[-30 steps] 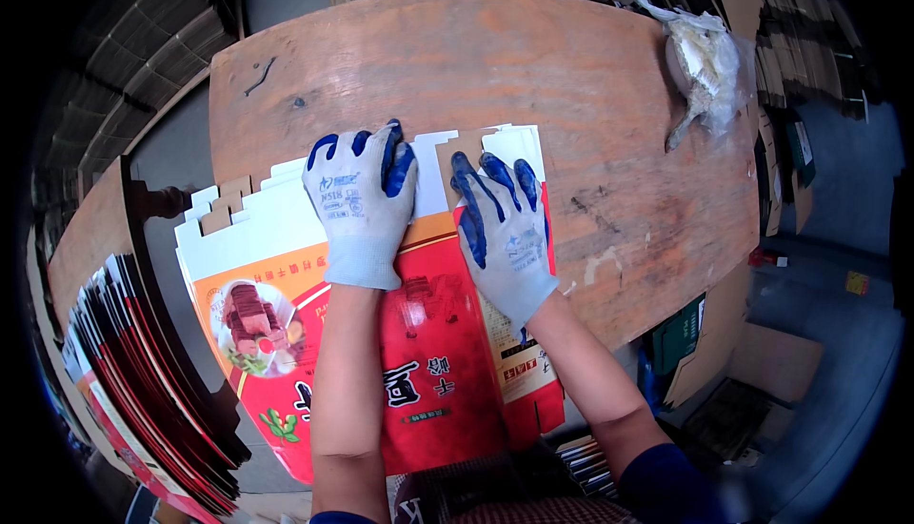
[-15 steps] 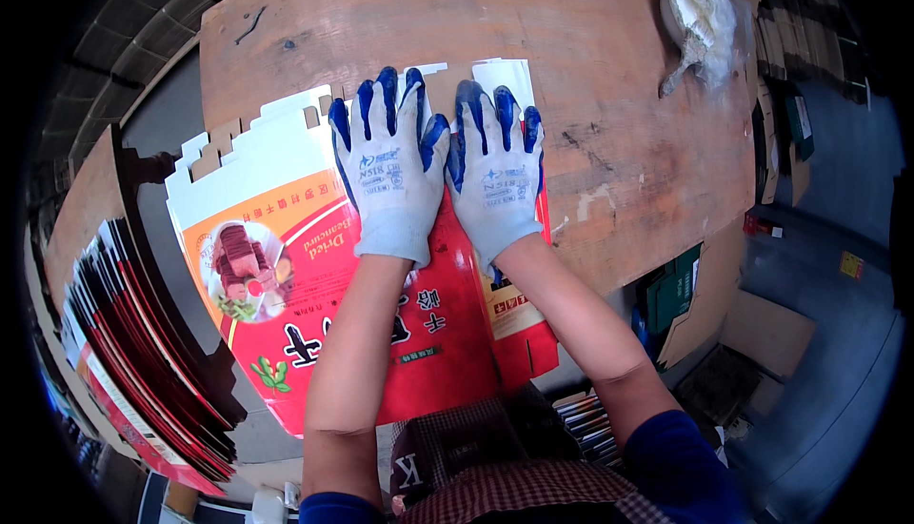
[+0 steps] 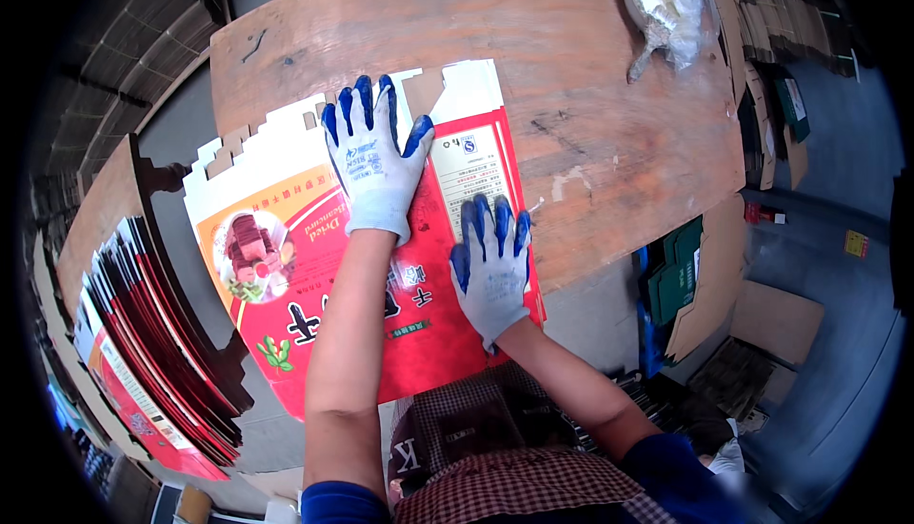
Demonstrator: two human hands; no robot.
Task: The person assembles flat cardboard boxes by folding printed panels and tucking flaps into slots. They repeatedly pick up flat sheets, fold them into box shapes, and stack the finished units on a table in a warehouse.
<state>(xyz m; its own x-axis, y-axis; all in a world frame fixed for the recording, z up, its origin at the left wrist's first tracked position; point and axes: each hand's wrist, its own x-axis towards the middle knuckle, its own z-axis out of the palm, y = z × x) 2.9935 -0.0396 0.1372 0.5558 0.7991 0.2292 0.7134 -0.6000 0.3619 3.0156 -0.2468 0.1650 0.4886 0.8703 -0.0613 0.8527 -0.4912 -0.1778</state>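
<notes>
The left hand (image 3: 373,164), in a grey glove with blue fingertips, lies flat and spread on the upper part of a flattened red carton blank (image 3: 314,286), fingers splayed and gripping nothing. The right hand (image 3: 490,272), gloved the same way, presses palm-down with open fingers on the blank's right edge, just below a white printed panel (image 3: 473,174); it too only presses rather than grasps.

The blank lies on the wooden counter (image 3: 571,67), its lower end hanging over the near edge toward the person's checked apron (image 3: 495,448). It looks pressed flat, with white notched flaps (uncoloured card) showing along its top edge. As a judgement, the sheet seems to be at the flattening or creasing stage: no side stands up and nothing is formed into a box yet, so the shaping appears left to do.

Left of the counter, a stack of similar red blanks (image 3: 143,362) stands on edge, many of them. At the far right corner rests 1 crumpled clear plastic bag (image 3: 666,5).
</notes>
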